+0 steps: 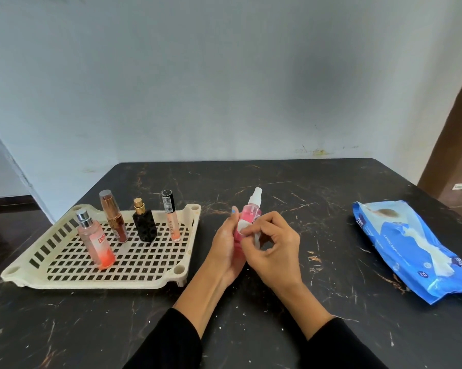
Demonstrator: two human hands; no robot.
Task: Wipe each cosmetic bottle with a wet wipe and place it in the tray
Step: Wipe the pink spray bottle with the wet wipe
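From the head camera we look down on a dark marbled table [291,302] set against a pale wall. Near its middle our left hand [228,245] is curled round a pink spray bottle [248,213], holding it upright above the table, its white nozzle pointing up. Our right hand [272,247] presses in from the other side, its thumb and fingers pinching a small piece of wet wipe [244,226] against the front of the bottle. Both forearms come up from the lower edge in black sleeves.

To the left lies a cream slotted tray [64,278], and four cosmetics stand upright in it. At the front is a clear bottle with orange-pink liquid [96,242] and a silver cap. Behind it, in a row from left to right, we see a copper-coloured stick tube [114,217], a black perfume bottle with a gold top [144,225], and a slim lip gloss tube with a black cap [171,215]. The pink bottle is just beside the tray's right edge, outside it.

Well apart on the right lies a blue wet-wipe pack [410,249], flat on the table, with a white wipe [437,251] sticking out of its opening.
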